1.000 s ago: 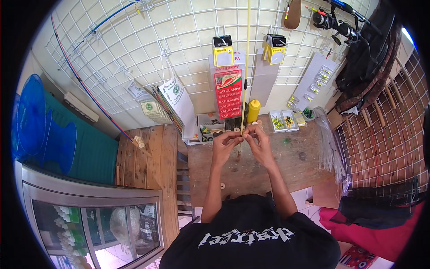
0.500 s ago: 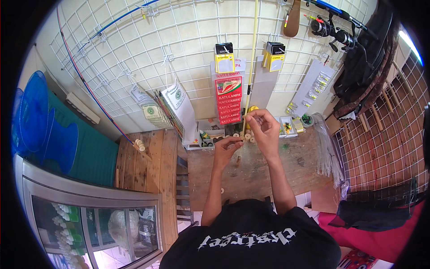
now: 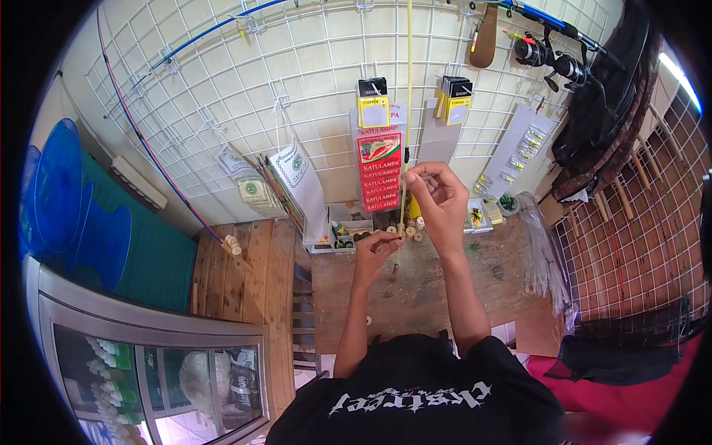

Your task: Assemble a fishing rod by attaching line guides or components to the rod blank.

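Observation:
A thin yellow fishing rod [image 3: 410,74] stands nearly upright in front of me, with a dark band partway down and its lower end over the table. My left hand [image 3: 373,258] pinches the rod low down, thumb and fingertips together. Higher up, my right hand [image 3: 443,204] has thumb and forefinger closed at the rod, its other fingers curled; any fine line between the fingertips is too small to see. Behind the rod, several round wooden pieces [image 3: 418,236] lie at the table's back edge, beside a white divided tray [image 3: 320,247] of small bottles.
The wooden table [image 3: 482,278] meets a white wire grid hung with red packets [image 3: 382,182], yellow-and-black packets [image 3: 372,111] and a lure card [image 3: 515,152]. Clear plastic tubes [image 3: 535,252] lie at right. A glass cabinet [image 3: 156,334] stands left, near blue netting [image 3: 63,200].
My right hand has moved up along the rod, away from my left hand. The rod's upper part has swung left, so it stands straighter. The left hand stays almost in place.

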A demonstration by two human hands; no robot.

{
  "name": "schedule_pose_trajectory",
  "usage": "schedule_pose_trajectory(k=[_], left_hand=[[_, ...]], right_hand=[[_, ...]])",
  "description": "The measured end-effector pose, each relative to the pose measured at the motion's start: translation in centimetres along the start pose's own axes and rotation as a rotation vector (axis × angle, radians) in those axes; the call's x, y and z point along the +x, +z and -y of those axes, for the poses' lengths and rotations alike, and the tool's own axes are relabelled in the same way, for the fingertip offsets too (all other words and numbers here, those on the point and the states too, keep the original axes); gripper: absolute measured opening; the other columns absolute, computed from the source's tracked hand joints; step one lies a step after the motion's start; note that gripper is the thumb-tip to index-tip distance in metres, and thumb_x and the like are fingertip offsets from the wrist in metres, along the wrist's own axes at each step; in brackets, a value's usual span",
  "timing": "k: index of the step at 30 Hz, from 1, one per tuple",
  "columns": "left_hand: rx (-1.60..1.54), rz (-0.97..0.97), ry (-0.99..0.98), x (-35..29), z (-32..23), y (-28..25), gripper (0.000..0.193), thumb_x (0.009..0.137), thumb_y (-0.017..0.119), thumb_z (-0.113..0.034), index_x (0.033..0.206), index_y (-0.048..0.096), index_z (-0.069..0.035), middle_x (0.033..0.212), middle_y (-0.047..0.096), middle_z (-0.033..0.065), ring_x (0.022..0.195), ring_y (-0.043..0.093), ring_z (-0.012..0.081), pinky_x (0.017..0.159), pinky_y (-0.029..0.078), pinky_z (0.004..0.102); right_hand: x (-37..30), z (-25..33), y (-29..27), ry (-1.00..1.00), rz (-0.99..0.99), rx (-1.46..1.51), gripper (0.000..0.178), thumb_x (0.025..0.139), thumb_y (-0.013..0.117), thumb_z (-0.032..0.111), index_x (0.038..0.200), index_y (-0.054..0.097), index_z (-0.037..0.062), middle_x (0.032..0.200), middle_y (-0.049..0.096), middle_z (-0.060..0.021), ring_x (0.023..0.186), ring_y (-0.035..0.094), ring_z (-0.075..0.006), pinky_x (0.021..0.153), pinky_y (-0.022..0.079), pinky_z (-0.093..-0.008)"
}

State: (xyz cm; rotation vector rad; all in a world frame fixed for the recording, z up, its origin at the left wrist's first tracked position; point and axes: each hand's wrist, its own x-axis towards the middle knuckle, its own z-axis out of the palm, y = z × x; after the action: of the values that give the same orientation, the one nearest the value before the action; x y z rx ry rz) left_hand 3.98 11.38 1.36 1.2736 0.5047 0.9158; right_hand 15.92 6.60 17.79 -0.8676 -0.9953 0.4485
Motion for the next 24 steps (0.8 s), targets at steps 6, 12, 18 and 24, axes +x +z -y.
schedule_pose_trajectory(k=[6, 12, 18, 24], left_hand=[[0.001, 0.009, -0.009, 0.0, -0.3, 0.1, 0.015, 0.083, 0.07, -0.004, 0.095, 0.067, 0.004, 0.086, 0.065, 0.0043, 0.08, 0.061, 0.0098, 0.075, 0.049, 0.0224], [0.016, -0.002, 0.002, 0.0, -0.3, 0.1, 0.014, 0.082, 0.069, -0.002, 0.095, 0.067, 0.004, 0.085, 0.065, 0.0048, 0.08, 0.061, 0.0101, 0.075, 0.049, 0.0229], [0.025, -0.004, 0.004, 0.0, -0.1, 0.1, 0.014, 0.081, 0.07, -0.001, 0.094, 0.068, 0.004, 0.086, 0.065, 0.005, 0.08, 0.061, 0.0098, 0.074, 0.049, 0.0223], [0.028, 0.003, 0.011, 0.1, -0.3, 0.2, 0.014, 0.082, 0.07, -0.003, 0.094, 0.068, 0.003, 0.087, 0.065, 0.0047, 0.082, 0.06, 0.0097, 0.075, 0.048, 0.0229]], right_hand=[[0.5, 0.7, 0.3, -0.016, -0.009, 0.03, 0.013, 0.087, 0.065, 0.003, 0.096, 0.06, -0.005, 0.087, 0.064, -0.005, 0.077, 0.057, -0.0067, 0.07, 0.047, -0.022], [1.1, 1.4, -0.2, -0.017, 0.026, -0.106, 0.012, 0.086, 0.066, 0.004, 0.093, 0.061, -0.0045, 0.084, 0.065, -0.0049, 0.078, 0.058, -0.0069, 0.071, 0.047, -0.0232], [1.5, 2.3, -0.5, 0.016, 0.073, -0.157, 0.011, 0.086, 0.065, 0.005, 0.09, 0.062, -0.004, 0.082, 0.065, -0.0043, 0.077, 0.057, -0.0062, 0.071, 0.047, -0.0231], [1.8, 2.3, -0.6, -0.022, 0.083, -0.146, 0.01, 0.086, 0.065, 0.005, 0.09, 0.062, -0.0039, 0.082, 0.064, -0.0037, 0.075, 0.057, -0.0064, 0.07, 0.046, -0.0226]])
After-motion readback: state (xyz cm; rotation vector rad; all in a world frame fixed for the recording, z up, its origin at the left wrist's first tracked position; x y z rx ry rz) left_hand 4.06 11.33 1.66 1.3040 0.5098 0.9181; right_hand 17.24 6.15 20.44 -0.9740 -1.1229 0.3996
